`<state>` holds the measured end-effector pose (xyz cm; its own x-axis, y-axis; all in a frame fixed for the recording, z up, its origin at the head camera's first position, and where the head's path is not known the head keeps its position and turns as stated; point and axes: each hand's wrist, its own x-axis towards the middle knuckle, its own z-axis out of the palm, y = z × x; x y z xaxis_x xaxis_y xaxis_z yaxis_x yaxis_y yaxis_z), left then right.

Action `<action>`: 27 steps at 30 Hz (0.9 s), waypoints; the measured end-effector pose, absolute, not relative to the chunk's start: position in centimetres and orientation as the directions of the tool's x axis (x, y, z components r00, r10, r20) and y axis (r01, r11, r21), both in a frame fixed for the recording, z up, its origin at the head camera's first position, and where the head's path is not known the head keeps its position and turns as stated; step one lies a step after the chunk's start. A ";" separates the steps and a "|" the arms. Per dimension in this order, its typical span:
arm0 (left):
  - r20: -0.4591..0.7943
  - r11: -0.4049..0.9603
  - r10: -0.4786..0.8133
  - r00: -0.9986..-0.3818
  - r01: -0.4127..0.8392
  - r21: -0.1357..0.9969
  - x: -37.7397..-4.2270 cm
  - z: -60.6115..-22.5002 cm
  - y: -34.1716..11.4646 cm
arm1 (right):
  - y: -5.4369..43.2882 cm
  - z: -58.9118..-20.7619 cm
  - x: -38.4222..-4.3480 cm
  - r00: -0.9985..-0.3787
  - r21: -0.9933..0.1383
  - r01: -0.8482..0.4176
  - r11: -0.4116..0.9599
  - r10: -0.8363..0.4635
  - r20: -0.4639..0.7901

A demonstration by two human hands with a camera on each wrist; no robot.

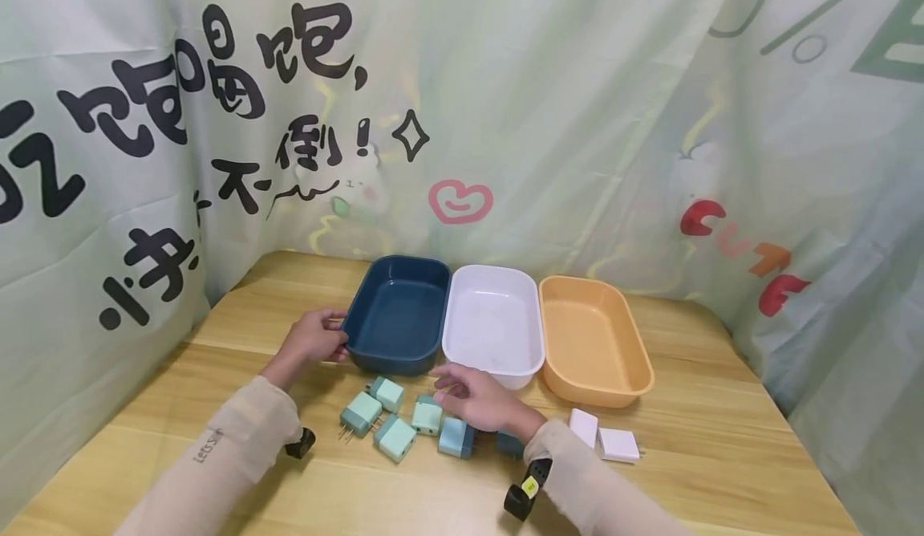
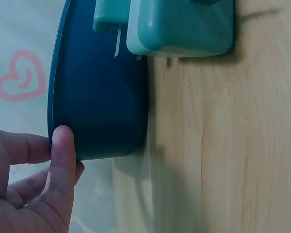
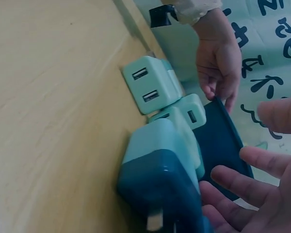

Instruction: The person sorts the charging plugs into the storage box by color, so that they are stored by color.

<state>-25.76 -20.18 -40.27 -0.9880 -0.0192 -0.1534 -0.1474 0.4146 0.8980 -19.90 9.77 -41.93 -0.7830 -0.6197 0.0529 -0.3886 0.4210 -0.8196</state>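
Note:
At the left side of a dark blue bin (image 1: 395, 315), my left hand (image 1: 312, 339) pinches the rim, its thumb on the outer wall in the left wrist view. My right hand (image 1: 476, 395) is held over the front of a white bin (image 1: 494, 319), its fingers spread and holding nothing. Just beneath it lie a green USB charger (image 1: 427, 416) and a blue charger (image 1: 455, 438). A dark charger (image 1: 509, 444) is partly hidden by the right wrist. Several more green chargers (image 1: 361, 412) lie in front of the dark blue bin, some with metal prongs showing.
An orange bin (image 1: 593, 343) stands right of the white one, the three side by side. Two white chargers (image 1: 618, 444) lie in front of it. Behind the wooden table (image 1: 144, 440) hangs a printed curtain (image 1: 549, 119).

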 end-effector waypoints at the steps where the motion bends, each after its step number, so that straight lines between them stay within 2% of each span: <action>1: -0.154 0.413 -0.021 -0.988 -0.149 0.898 -25.8 -40.3 -20.2 | 9.7 -42.0 -19.9 -0.778 -0.813 -0.399 0.425 -0.625 0.055; 22: -0.183 0.400 -0.014 -0.983 -0.173 0.900 -25.7 -40.2 -20.2 | 8.5 -42.1 -19.7 -0.719 -0.496 -0.628 0.599 -0.690 0.076; 27: -0.184 0.403 -0.015 -0.983 -0.174 0.899 -25.8 -40.2 -20.2 | 8.3 -41.8 -19.7 -0.716 -0.444 -0.640 0.627 -0.696 0.049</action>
<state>-25.79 -20.23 -40.22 -0.9829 -0.0145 -0.1836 -0.1738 0.4029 0.8986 -19.66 8.28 -41.81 -0.7161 -0.6963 0.0487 -0.6400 0.6272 -0.4438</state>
